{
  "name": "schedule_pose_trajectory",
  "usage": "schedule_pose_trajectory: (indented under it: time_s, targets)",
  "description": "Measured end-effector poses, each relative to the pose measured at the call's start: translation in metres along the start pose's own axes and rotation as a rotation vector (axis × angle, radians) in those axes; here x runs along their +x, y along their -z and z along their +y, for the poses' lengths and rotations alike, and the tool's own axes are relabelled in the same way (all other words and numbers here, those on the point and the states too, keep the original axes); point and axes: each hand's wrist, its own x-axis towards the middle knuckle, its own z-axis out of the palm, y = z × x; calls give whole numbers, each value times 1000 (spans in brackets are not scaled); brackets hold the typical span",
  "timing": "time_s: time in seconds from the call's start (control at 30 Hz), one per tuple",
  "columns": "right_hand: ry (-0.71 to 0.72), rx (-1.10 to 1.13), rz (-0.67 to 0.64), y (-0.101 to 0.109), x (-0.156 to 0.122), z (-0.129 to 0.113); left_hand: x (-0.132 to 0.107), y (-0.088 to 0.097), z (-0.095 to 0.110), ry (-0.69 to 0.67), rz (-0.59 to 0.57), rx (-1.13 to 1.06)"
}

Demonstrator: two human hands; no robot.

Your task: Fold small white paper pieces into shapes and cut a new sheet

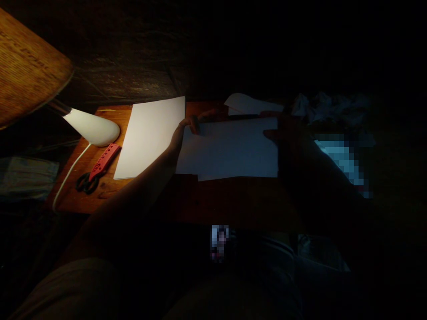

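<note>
A white sheet of paper (pixel 230 149), dim in shadow and apparently layered along its near edge, is between my two hands over the wooden table. My left hand (pixel 191 124) grips its upper left corner with bent fingers, one finger reaching along the far edge. At the right edge, my right hand (pixel 278 133) pinches the sheet, its thumb on top; the rest of that hand is lost in darkness. Left of my left hand lies a brightly lit stack of white paper (pixel 153 133). Behind the held sheet rests another piece of paper (pixel 248 104) with a curled edge.
On the left of the wooden table (pixel 80 195) stands a lamp with a white base (pixel 96 126) and a tan shade (pixel 30 66). Its white cord (pixel 68 175) hangs nearby. Black-handled scissors (pixel 87 182) lie against a red perforated piece (pixel 106 159). Crumpled paper (pixel 327 106) sits far right.
</note>
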Motion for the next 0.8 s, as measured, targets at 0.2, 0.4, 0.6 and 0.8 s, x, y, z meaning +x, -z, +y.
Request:
schedule_pose_trajectory:
  time_s: [0.2,0.4,0.6,0.8]
  targets:
    - [-87,32,71,-4,-5,-4,-9,-4,5,-18,18,42]
    - [166,-37,184,6,0,6,-3,4,-3,-184,22,141]
    - [390,-37,255,3,-14,-16,-4,-8,-28,-380,74,222]
    - [394,-18,170,-3,-27,-20,-8,-11,-29,-357,123,222]
